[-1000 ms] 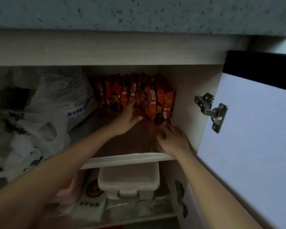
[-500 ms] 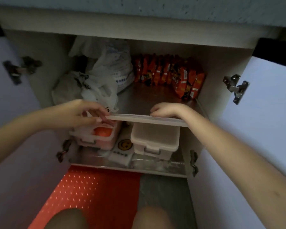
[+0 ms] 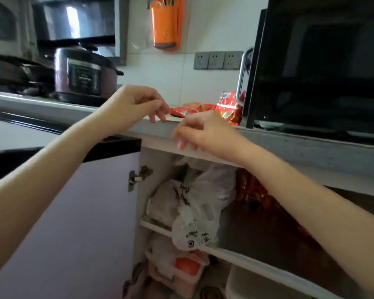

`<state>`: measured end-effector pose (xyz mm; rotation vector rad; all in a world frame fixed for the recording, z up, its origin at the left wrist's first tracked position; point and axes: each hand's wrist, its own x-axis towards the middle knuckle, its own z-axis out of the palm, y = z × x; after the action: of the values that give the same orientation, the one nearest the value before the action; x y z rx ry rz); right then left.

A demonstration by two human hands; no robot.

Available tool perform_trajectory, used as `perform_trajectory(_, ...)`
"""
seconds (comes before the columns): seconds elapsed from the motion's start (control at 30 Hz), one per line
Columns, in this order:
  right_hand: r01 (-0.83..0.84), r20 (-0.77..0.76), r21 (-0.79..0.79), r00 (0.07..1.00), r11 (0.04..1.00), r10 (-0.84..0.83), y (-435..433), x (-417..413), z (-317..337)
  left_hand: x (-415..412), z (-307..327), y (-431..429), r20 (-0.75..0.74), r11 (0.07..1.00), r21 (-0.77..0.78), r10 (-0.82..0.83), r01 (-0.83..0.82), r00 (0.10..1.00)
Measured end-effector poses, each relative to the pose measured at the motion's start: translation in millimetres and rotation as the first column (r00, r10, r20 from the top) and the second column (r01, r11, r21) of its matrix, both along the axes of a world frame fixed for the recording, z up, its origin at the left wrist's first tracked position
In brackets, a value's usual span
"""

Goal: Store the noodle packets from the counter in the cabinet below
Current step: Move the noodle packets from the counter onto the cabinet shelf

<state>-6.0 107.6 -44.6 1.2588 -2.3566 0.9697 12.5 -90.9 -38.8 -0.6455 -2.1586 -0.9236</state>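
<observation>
Noodle packets [image 3: 227,108]: red, glossy, crinkled wrap; they lie on the counter [image 3: 289,144] by the wall, just beside the black oven [image 3: 322,72], one propped upright. Blurred red packets [image 3: 255,190] sit on the upper shelf of the open cabinet [image 3: 142,203]. Left hand [image 3: 132,106] raised at the counter edge, near the packets, fingers loosely curled, nothing in them. Right hand [image 3: 205,132] lower, in front of the counter edge, fingers drooping, empty

On desk [image 3: 289,145], grey speckled: pressure cooker [image 3: 82,74] at left, black oven [image 3: 322,67] at right, red noodle packets [image 3: 192,108] lying flat between, upright packet [image 3: 228,108] just beside oven handle. On cabinet shelf [image 3: 257,265], white-edged: white plastic bags [image 3: 194,212] at left front, red stored packets [image 3: 257,195] at rear.
</observation>
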Motion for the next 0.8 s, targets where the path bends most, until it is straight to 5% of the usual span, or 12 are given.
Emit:
perform_trajectory(0.27, 0.462, -0.185, 0.160, 0.882, 0.872, -0.433, -19.8, -88.2, 63.8, -103.8, 12.5, -23.2, 0.080, 0.887, -0.186, 0.442, -0.422, 0.893)
perform_trajectory(0.43, 0.664, -0.313, 0.490, 0.739, 0.564, -0.597, -51.3, -150.7, 82.2, -132.8, 24.6, -41.6, 0.221, 0.892, -0.259, 0.429, -0.372, 0.876)
perform_trajectory(0.5, 0.676, -0.236, 0.558, 0.686, 0.482, -0.688, -58.0, -169.6, 92.0, -128.0, 18.8, -47.8, 0.186, 0.896, -0.229, 0.424, -0.381, 0.886)
perform_trajectory(0.63, 0.718, 0.100, 0.300, 0.631, 0.628, -0.769, -64.1, -231.4, 109.4, -137.8, 13.9, -52.0, 0.134, 0.902, -0.188, 0.416, -0.389, 0.899)
perform_trajectory(0.7, 0.696, 0.382, 0.165, 0.608, 0.699, -0.696, -53.9, -248.0, 103.4, -146.2, 23.6, -49.0, 0.181, 0.906, -0.171, 0.416, -0.388, 0.891)
perform_trajectory(0.8, 0.686, 0.538, 0.025, 0.604, 0.727, -0.588, -38.2, -245.7, 90.2, -153.9, 34.9, -46.7, 0.263, 0.919, -0.123, 0.394, -0.375, 0.881)
